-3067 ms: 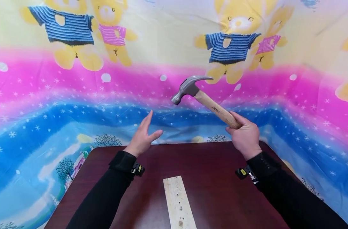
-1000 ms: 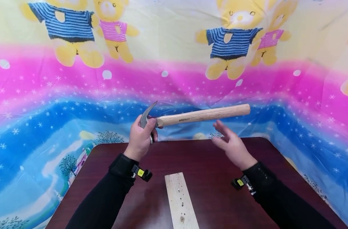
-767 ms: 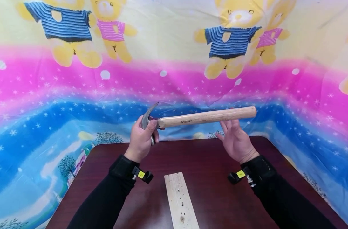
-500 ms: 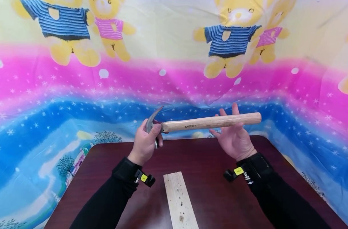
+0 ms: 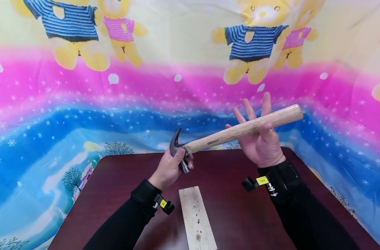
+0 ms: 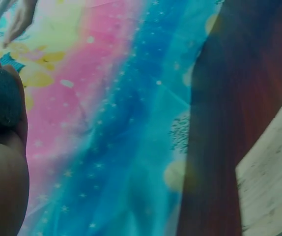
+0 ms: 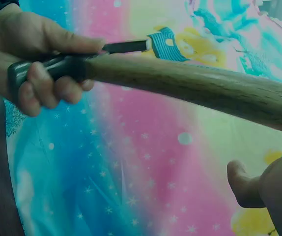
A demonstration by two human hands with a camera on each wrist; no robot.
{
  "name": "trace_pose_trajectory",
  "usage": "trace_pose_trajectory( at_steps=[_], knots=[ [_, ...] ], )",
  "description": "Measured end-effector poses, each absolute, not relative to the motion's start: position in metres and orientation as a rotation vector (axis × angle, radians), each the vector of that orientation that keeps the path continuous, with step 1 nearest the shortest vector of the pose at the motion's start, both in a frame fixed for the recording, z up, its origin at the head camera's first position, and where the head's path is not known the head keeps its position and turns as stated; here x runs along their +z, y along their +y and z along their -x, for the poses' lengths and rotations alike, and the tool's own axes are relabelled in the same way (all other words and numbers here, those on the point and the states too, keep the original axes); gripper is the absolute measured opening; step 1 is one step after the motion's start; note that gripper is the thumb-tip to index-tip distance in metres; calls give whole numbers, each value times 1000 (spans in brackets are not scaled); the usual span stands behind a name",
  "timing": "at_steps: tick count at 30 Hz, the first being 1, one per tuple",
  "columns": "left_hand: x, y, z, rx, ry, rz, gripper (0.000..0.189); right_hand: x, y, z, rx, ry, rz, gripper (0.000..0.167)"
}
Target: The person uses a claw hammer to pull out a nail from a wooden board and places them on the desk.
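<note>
A claw hammer point(image 5: 233, 133) is held up over the table, its wooden handle slanting up to the right. My left hand point(image 5: 166, 172) grips its metal head, thumb across the near side and claw pointing up. My right hand point(image 5: 258, 149) is spread behind the handle, palm facing me and fingers straight; whether it touches the wood is unclear. In the right wrist view the handle point(image 7: 190, 88) crosses above the right thumb point(image 7: 249, 189), with the left hand point(image 7: 28, 39) curled round the head. The left wrist view shows the hammer's striking face point(image 6: 2, 101) close up.
A pale wooden board point(image 5: 196, 218) with a row of dark holes or spots lies on the dark red table point(image 5: 239, 208), below the hands. Behind the table hangs a printed cloth point(image 5: 190, 69) with teddy bears. Each wrist wears a small camera.
The right hand first held the handle; the left hand then took the head and the right let go. Since then, the handle end has risen and the right hand has spread behind it.
</note>
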State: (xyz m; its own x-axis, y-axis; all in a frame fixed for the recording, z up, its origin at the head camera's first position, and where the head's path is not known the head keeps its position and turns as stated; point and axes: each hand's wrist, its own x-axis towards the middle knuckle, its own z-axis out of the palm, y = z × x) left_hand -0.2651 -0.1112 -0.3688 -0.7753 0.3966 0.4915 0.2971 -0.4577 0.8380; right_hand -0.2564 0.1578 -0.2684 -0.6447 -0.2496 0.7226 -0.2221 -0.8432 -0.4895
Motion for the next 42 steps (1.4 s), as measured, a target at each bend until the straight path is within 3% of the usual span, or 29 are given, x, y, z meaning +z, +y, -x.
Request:
trace_pose_trajectory(
  at_steps=[6,13,19,25,30,35,42],
  knots=[
    [-388,-99,262,2414,1548,-985,60,-262,151,252,-2670,843,1358,90],
    [-404,-88,253,2254,1623,-901,68,-251,145,246,-2647,949,1408,51],
    [-404,-90,256,2000,1815,-908,53,-238,138,236,-2621,1144,1484,20],
    [-409,-108,254,1477,2263,-986,30,-232,136,223,-2546,1386,1478,24],
    [-432,-130,242,1074,2430,-938,53,-242,135,213,-2466,1594,1384,25],
    [-451,-139,233,629,2558,-1051,83,-248,127,211,-2368,1812,1278,29],
    [-453,-135,238,350,2681,-1054,92,-253,113,212,-2106,1971,1083,20]
  ],
)
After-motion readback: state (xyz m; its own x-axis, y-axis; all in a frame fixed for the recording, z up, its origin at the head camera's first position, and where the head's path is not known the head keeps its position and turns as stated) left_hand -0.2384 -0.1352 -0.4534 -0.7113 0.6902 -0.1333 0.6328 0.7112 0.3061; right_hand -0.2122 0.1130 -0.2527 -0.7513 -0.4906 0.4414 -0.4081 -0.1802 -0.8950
